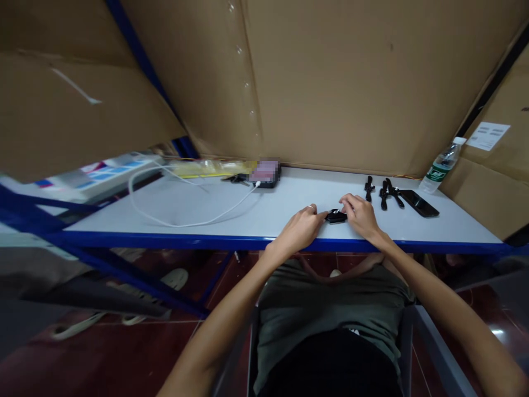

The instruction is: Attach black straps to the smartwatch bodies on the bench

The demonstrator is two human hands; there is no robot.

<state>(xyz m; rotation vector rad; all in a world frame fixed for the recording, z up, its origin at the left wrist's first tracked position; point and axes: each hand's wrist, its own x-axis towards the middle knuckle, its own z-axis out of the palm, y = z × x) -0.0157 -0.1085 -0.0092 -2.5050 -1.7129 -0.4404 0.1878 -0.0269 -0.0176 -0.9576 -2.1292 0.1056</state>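
A small black flat piece (337,216) lies on the white tabletop near its front edge, between my two hands. My left hand (303,225) has its fingers curled together against the left end of this piece, with a ring on one finger. On the other side, my right hand (359,215) pinches at a small shiny bit above the piece's top; its fingertips hide what exactly they grip. To the right lie several black two-handled tools with thick middles, one (369,189) apart and others (384,194) close together.
A black smartphone (419,203) lies right of the tools, with a water bottle (443,166) behind it. At back left, a white cable (194,225) loops to a blurred-out device (264,173) beside yellow plastic packaging (206,167). Cardboard (330,82) walls the table's back.
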